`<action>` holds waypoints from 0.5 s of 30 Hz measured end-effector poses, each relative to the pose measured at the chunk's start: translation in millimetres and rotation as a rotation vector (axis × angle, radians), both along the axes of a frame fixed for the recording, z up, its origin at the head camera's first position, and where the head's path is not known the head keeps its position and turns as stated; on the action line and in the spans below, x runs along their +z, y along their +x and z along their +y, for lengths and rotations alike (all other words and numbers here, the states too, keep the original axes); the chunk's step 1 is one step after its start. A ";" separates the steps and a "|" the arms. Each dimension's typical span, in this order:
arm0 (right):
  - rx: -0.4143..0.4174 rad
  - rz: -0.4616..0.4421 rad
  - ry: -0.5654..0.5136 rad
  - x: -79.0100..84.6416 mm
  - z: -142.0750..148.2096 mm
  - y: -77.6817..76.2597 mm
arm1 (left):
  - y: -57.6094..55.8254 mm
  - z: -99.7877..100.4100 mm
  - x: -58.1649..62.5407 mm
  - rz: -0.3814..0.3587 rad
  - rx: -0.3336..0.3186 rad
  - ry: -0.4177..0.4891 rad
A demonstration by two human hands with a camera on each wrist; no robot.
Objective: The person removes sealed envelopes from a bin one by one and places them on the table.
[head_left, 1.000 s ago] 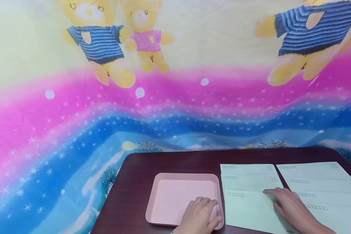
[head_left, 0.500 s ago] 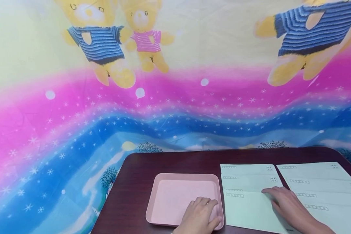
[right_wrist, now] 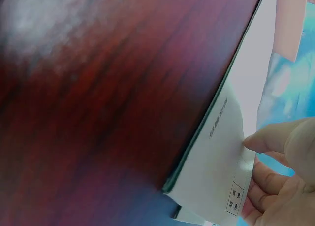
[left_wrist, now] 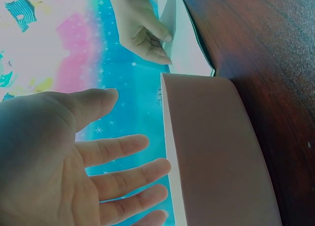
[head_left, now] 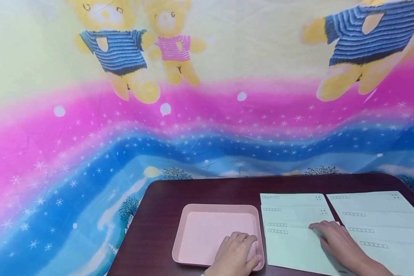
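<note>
My left hand [head_left: 234, 255] is over the right part of a shallow pink tray [head_left: 176, 237], its fingers spread and holding nothing. In the left wrist view the same hand [left_wrist: 83, 162] shows an open palm beside the tray's outer wall [left_wrist: 216, 147]. My right hand [head_left: 341, 243] touches the top envelope [head_left: 293, 249] of the left pale green row with its fingertips. The right wrist view has that hand [right_wrist: 285, 172] with its thumb tip against the envelope [right_wrist: 216, 162], which bears small print; the contact of the other fingers is partly hidden.
Beneath the top envelope, more envelopes [head_left: 289, 199] overlap in a column. A second column of envelopes [head_left: 369, 201] lies on the right. Everything rests on a dark wooden table [head_left: 207, 189]. Behind it hangs a curtain [head_left: 220, 115] printed with bears.
The top envelope of the left column has slid slightly toward me under my right hand, uncovering the row of boxes on the one beneath. My left hand stays in place.
</note>
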State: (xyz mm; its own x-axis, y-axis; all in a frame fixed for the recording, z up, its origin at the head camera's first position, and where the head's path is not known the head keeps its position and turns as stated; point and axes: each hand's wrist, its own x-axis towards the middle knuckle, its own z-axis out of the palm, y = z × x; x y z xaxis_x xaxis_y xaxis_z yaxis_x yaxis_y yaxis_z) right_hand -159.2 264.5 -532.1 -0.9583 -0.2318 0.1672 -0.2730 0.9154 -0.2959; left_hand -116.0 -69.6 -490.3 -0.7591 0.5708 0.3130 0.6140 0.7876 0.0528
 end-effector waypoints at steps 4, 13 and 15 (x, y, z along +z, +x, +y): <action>0.000 0.002 0.006 -1.3 -0.8 0.2 | -0.3 0.0 0.1 -0.004 0.001 -0.001; 0.005 -0.005 0.018 0.7 -2.3 2.9 | -1.1 -0.1 1.7 -0.024 0.012 -0.003; 0.013 -0.010 0.023 0.6 -1.4 3.0 | -1.1 0.1 1.5 -0.026 0.013 -0.003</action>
